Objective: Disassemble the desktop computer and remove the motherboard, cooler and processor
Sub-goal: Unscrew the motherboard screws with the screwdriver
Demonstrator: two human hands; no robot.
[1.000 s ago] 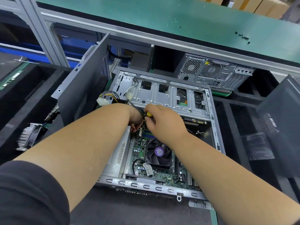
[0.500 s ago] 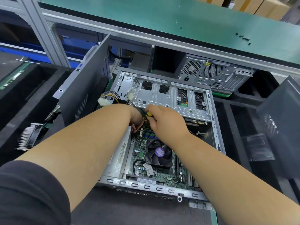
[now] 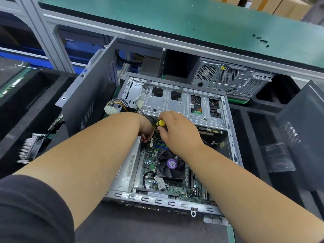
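Gripping yellow screwdriver point(image 3: 160, 124), right hand point(image 3: 177, 130) fingers point(image 3: 164, 118) curled round it

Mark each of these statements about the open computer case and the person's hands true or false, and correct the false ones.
1. The right hand grips a yellow-handled screwdriver. True.
2. The cooler fan has been lifted out of the open case. False: it sits on the motherboard inside the case.
3. The left hand reaches into the case beside the screwdriver. True.
4. The white power connector is plugged into the motherboard. False: it hangs loose above the left forearm.
5. A second computer case stands behind the open one. True.
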